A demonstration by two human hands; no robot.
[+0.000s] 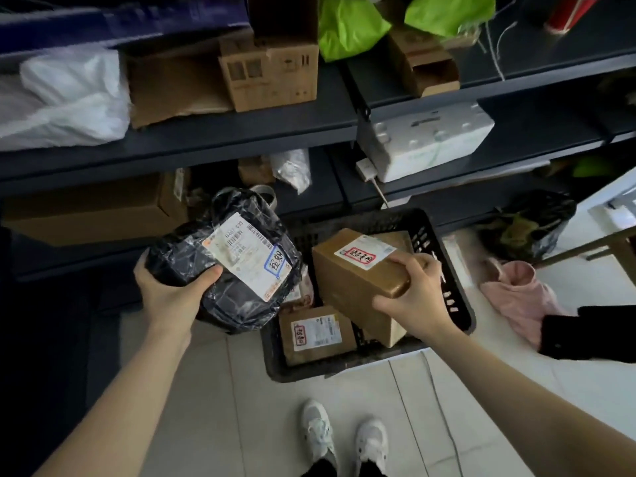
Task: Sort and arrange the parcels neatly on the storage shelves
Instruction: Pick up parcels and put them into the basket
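My left hand (172,287) grips a black plastic-wrapped parcel (227,259) with a white shipping label, held above the floor left of the black crate (457,297). My right hand (409,290) grips the near corner of a brown cardboard box (347,280) with a red-marked label, tilted over the crate. A flat brown parcel (316,335) with a label lies inside the crate below it. Dark metal shelves (241,132) stand behind.
The shelves hold cardboard boxes (272,74), a white plastic bag (69,98), green bags (347,25) and a white foam box (430,139). A large carton (89,208) sits on the lower left shelf. Pink cloth (519,297) and a dark bag (530,225) lie on the floor at right.
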